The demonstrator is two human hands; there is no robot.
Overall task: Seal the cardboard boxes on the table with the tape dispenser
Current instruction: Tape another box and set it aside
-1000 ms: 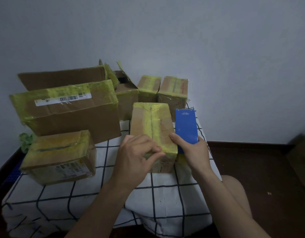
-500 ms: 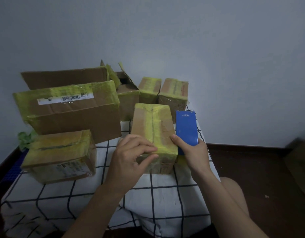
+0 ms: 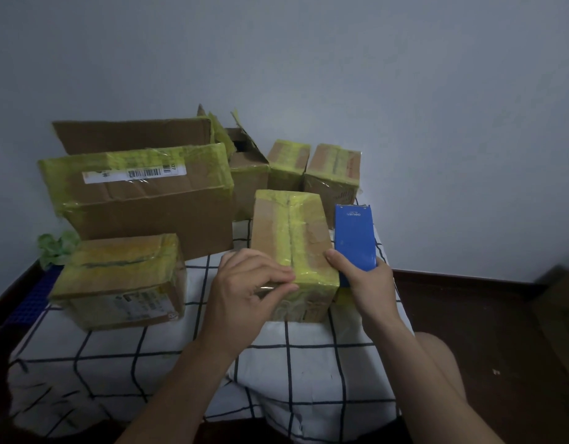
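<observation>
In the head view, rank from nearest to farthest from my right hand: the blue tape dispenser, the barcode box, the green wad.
1. Blue tape dispenser, gripped in the right hand.
2. Barcode box, back left.
3. Green wad, far left edge.

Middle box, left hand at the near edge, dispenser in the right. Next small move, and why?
Probably press the tape end flat over the near edge of the middle box. The left hand seems to pinch it right at that edge, while the right hand holds the blue tape dispenser beside the box, off its top.
</observation>
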